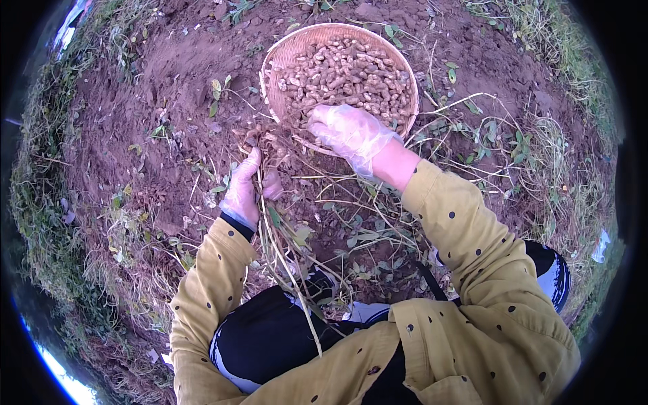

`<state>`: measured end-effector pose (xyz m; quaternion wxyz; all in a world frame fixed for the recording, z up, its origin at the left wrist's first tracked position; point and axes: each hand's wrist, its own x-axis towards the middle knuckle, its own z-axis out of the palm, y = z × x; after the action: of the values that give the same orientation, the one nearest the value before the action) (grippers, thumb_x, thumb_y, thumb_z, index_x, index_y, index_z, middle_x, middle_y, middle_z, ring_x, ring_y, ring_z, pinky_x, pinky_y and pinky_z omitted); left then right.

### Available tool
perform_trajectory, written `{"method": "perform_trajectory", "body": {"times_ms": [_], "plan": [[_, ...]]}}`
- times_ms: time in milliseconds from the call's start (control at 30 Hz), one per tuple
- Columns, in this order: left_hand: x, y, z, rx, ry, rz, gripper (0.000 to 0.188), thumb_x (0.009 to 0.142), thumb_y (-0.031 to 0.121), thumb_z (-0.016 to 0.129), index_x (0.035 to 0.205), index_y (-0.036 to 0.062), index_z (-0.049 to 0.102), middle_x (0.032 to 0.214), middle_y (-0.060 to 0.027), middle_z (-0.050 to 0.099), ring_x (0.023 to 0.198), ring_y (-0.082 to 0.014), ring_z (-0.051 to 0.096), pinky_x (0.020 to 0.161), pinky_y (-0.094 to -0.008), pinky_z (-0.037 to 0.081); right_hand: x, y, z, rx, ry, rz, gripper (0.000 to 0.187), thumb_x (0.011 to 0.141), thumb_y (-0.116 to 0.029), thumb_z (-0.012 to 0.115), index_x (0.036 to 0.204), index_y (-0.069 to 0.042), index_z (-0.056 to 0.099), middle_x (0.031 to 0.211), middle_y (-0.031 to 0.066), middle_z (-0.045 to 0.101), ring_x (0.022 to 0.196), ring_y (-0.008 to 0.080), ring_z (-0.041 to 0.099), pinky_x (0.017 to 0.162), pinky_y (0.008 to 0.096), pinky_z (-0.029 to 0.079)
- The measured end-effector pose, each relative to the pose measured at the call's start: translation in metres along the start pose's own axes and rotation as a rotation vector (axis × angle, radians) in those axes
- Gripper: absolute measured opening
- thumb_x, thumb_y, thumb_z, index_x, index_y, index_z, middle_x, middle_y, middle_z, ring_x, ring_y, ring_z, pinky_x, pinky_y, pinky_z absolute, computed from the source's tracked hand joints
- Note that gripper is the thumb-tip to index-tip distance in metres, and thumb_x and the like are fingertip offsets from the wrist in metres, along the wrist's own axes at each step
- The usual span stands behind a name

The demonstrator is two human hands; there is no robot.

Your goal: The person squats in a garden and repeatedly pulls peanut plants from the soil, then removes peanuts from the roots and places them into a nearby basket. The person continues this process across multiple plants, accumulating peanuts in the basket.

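My left hand, in a clear plastic glove, is closed around an uprooted peanut plant. Its stems trail down toward my lap, and at its top are soil-brown roots with a few pods. To the right, my right hand, also in a clear glove, is over the near left rim of a round woven basket. Its fingers are curled together, and whatever they may hold is hidden. Inside the basket lies a heap of unshelled peanuts, thickest toward the middle and right.
Pulled plants with leaves and long stems lie on the brown soil between my knees and the basket. More stems spread to its right. Grass and dry vines edge the plot on the left. My bent knee is below my left hand.
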<state>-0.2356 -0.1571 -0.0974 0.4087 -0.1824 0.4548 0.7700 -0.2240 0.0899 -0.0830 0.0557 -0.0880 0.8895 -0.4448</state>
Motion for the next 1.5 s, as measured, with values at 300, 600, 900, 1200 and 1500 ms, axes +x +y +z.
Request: {"method": "perform_trajectory", "body": {"times_ms": [300, 600, 900, 1200, 1500], "plan": [[0.003, 0.002, -0.016, -0.14, -0.044, -0.008, 0.042, 0.096, 0.052, 0.053, 0.1, 0.0097, 0.056, 0.062, 0.0016, 0.044, 0.051, -0.0127, 0.04, 0.055, -0.0295, 0.033, 0.0, 0.005, -0.021, -0.299, 0.359, -0.065, 0.019, 0.089, -0.019, 0.063, 0.104, -0.009, 0.066, 0.102, 0.0139, 0.067, 0.107, 0.0351, 0.06, 0.09, 0.0476, 0.046], [0.009, -0.008, 0.003, -0.018, -0.055, 0.019, 0.046, 0.098, 0.054, 0.047, 0.092, 0.0092, 0.058, 0.065, -0.0027, 0.052, 0.055, -0.0159, 0.047, 0.058, -0.0312, 0.039, 0.005, -0.06, 0.033, 0.247, 0.055, 0.335, 0.036, 0.09, -0.023, 0.062, 0.119, -0.004, 0.051, 0.09, 0.0231, 0.067, 0.083, 0.0372, 0.068, 0.073, 0.0451, 0.054], [0.003, -0.012, 0.021, -0.017, 0.22, 0.073, 0.04, 0.098, 0.049, 0.052, 0.098, 0.0103, 0.061, 0.068, 0.0006, 0.054, 0.056, -0.0126, 0.048, 0.053, -0.0271, 0.037, 0.009, -0.053, 0.056, 0.335, 0.028, 0.244, 0.027, 0.091, -0.021, 0.059, 0.108, -0.002, 0.051, 0.089, 0.0242, 0.065, 0.087, 0.0438, 0.063, 0.073, 0.0499, 0.05], [-0.005, -0.018, 0.027, 0.002, 0.198, 0.005, 0.042, 0.096, 0.049, 0.053, 0.084, 0.0095, 0.059, 0.058, 0.001, 0.046, 0.046, -0.0133, 0.04, 0.047, -0.0285, 0.03, -0.005, -0.044, 0.047, 0.765, -0.212, 0.328, 0.018, 0.096, -0.018, 0.055, 0.105, -0.004, 0.05, 0.075, 0.0113, 0.068, 0.071, 0.0197, 0.072, 0.063, 0.0324, 0.053], [0.0, -0.012, 0.028, 0.057, 0.182, -0.06, 0.037, 0.096, 0.047, 0.055, 0.085, 0.0117, 0.06, 0.061, -0.0003, 0.053, 0.048, -0.013, 0.046, 0.048, -0.0291, 0.036, -0.016, -0.042, 0.048, 0.971, -0.169, 0.349, 0.016, 0.095, -0.015, 0.057, 0.099, -0.001, 0.052, 0.08, 0.0055, 0.062, 0.076, 0.0172, 0.069, 0.068, 0.0294, 0.056]]}}
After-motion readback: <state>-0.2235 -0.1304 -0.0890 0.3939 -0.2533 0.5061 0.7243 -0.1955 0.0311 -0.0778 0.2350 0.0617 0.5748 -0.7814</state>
